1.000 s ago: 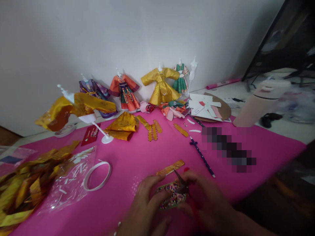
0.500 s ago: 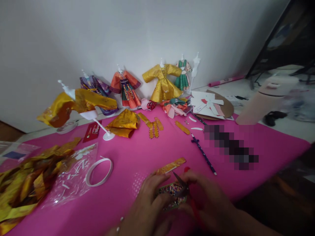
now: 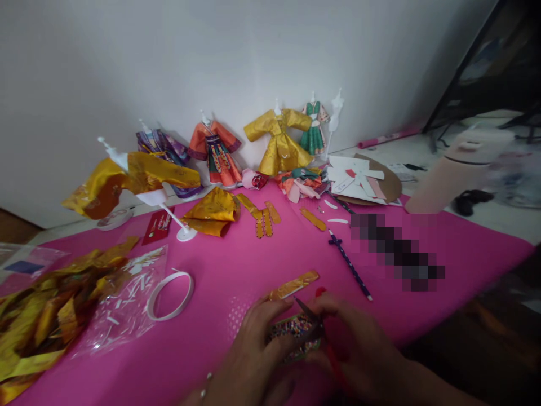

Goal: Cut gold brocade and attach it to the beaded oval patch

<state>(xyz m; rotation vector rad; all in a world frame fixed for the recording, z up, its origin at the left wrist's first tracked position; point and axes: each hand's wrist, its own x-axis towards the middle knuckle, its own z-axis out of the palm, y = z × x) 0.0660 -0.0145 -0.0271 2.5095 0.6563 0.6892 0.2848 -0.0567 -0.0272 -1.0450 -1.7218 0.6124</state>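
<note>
Red-handled scissors (image 3: 305, 309) are in my right hand (image 3: 359, 338), blades parted and pointing up to the left. Their blades lie over a shallow box of tiny multicoloured beads (image 3: 291, 329). My left hand (image 3: 256, 344) is at the left side of this box, fingers bent, index finger and thumb reaching towards the blades. Whatever its fingertips hold is too small or hidden to make out. Just beyond the left fingertips lies a gold fabric strip (image 3: 298, 283) on the pink table cover (image 3: 211, 349).
Gold fabric scraps (image 3: 38, 321), a bag of white bits (image 3: 122, 299) and a white tape ring (image 3: 171, 296) lie left. Small dressed mannequins, including a yellow gown (image 3: 276, 138), stand behind. A dark pen (image 3: 350, 268), pixelated dark object (image 3: 397, 251) and pale bottle (image 3: 459, 166) are right.
Both hands stay almost in place over the bead box. The scissors have shifted very slightly, with the blades still parted. The things around them have not moved.
</note>
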